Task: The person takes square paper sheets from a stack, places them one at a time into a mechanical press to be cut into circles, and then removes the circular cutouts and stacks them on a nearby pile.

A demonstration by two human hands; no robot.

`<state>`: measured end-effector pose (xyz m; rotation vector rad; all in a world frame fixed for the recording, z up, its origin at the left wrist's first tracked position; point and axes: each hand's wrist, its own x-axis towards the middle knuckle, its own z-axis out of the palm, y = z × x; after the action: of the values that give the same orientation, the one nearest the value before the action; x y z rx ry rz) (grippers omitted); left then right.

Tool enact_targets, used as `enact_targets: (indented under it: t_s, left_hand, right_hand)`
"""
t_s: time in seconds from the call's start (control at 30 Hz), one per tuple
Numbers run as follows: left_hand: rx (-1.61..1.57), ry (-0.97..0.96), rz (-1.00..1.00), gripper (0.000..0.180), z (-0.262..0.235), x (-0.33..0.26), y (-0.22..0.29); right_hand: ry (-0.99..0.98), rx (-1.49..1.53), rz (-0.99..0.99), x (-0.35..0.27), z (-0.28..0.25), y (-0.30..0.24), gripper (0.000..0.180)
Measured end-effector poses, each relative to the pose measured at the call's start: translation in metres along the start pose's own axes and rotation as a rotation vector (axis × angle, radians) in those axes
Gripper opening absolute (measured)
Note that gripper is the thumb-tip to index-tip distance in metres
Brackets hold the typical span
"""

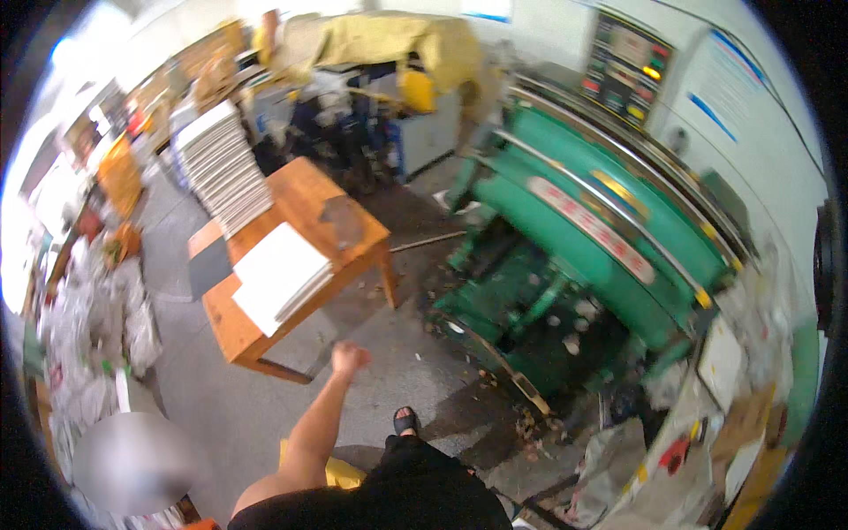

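Note:
My left hand (pixel 351 358) hangs over the grey floor, just beyond the near side of a wooden table (pixel 305 181). Its fingers look loosely curled, somewhat blurred, and nothing shows in them. Of my right hand nothing is visible. On the table lies a stack of white sheets or boards (pixel 281 265), the upper ones set askew over the lower. Behind it leans a tall pile of layered light boards (pixel 225 168). A dark grey flat piece (pixel 209 268) sits at the table's left edge, and a brownish flat piece (pixel 342 223) near its right end.
A large green machine (pixel 565 194) stands at the right, with a control panel (pixel 625 71) behind it. Debris litters the floor around its base. Plastic bags (pixel 88 309) heap up along the left. A yellow cover (pixel 389 40) drapes over equipment at the back. Boards and sacking (pixel 618 459) crowd the lower right.

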<state>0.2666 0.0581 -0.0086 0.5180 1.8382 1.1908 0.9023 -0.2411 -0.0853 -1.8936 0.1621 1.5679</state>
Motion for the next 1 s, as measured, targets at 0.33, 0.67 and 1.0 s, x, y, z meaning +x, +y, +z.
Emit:
enact_targets:
  t_s: [0.33, 0.67, 1.0]
  left_hand:
    - [0.213, 0.892, -0.037, 0.052, -0.238, 0.112, 0.01]
    - [-0.7, 0.361, -0.03, 0.015, -0.286, 0.091, -0.041]
    - [-0.746, 0.284, 0.165, 0.04, -0.294, 0.022, 0.017]
  right_hand:
    - [-0.496, -0.415, -0.128, 0.025, 0.16, -0.154, 0.018]
    - [-0.299, -1.018, -0.568, 0.023, 0.227, -0.133, 0.017]
    - [-0.402, -0.712, -0.66, -0.144, 0.286, -0.236, 0.021]
